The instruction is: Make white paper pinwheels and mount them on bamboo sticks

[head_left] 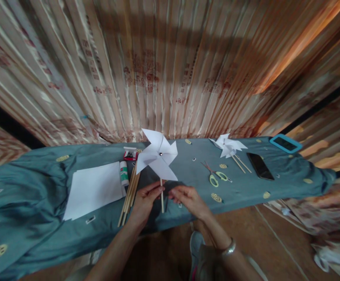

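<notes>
Brown floor is seen below the near edge of the cloth-draped counter. Above it, a white pinwheel is held by its stick in the grip of the left hand; whether anything is held in the curled right hand cannot be told. Open room is left towards the scissors. Farther, a red box, contents unclear, is backed by curtain.

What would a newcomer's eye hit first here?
The white paper pinwheel at center, its stick pinched in the left hand, bright before the patterned curtain behind the table. Next, the white paper blades on two sticks, lying to the right, just left of the black phone.
</notes>
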The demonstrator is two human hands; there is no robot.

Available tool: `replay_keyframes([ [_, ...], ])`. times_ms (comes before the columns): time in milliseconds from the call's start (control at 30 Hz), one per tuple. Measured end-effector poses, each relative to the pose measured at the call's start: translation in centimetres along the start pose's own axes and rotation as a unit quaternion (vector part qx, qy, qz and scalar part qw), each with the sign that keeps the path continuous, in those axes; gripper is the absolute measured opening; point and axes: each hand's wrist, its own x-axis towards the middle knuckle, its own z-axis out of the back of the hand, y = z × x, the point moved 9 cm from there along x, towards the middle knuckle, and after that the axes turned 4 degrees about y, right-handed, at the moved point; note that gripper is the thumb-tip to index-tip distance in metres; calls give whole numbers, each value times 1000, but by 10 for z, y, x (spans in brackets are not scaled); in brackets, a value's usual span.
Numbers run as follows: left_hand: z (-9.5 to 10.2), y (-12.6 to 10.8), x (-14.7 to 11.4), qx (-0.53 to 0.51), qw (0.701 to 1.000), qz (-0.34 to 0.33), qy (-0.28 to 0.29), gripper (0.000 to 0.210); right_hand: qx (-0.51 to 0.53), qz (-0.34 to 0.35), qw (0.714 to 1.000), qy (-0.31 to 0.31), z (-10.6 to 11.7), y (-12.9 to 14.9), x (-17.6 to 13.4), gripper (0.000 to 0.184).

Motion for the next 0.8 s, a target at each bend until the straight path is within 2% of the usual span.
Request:
replay_keyframes([
  [100, -3, 2, -3, 37, 999, 12, 16, 30, -7, 12, 992, -124, 55, 5, 1, 55],
  [167, -7, 6, -5, 52, 998, 23, 34, 31, -3, 45, 977, -209, 87, 10, -3, 55],
  [267, -14, 14, -7, 72, 994, 42, 67, 32, -58, 132, 944, -296, 113, 26, -13, 53],
  [367, -21, 23, -10, 90, 989, 64, 96, 33, -167, 190, 914, -316, 115, 43, -20, 45],
  [467, -27, 29, -12, 99, 985, 78, 119, 34, -245, 208, 900, -296, 109, 51, -21, 40],
  [600, -30, 30, -12, 101, 984, 78, 123, 36, -283, 207, 897, -270, 108, 51, -20, 38],
  [800, -26, 22, -8, 112, 988, 53, 96, 35, -285, 180, 902, -270, 111, 48, -24, 36],
])
